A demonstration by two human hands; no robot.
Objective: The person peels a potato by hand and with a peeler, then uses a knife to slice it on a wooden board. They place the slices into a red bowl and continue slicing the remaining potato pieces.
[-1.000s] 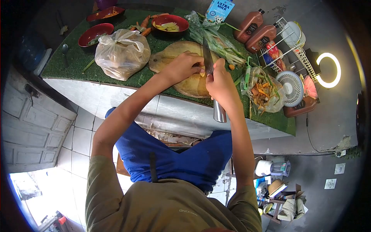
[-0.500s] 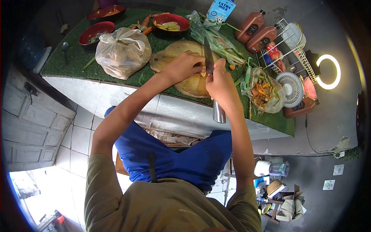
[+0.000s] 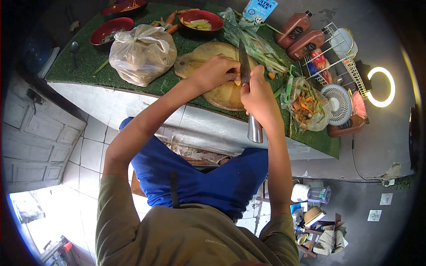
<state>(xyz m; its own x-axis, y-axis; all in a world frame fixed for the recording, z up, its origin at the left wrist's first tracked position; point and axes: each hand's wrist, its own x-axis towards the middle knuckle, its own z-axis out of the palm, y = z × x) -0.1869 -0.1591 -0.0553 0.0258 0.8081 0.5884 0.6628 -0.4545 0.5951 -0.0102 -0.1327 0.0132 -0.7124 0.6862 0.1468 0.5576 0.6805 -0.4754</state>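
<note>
Over the round wooden cutting board, my left hand pinches a small yellowish vegetable piece. My right hand is closed around a large kitchen knife, its blade pointing away from me and its metal handle end sticking out toward me. The blade is right beside the piece and my left fingertips; whether it touches the piece is hard to see. Behind the board, a red-and-black bowl contains pale yellow slices. Leafy greens in clear plastic lie behind the knife.
Left of the board sits a knotted plastic bag. Carrots and more red bowls are farther back. To the right are a bag of peelings, a small fan, brown bottles and a wire rack.
The view has shifted slightly, so the tabletop items appear a little farther right. Both hands keep their grips, with the knife still beside the vegetable piece.
</note>
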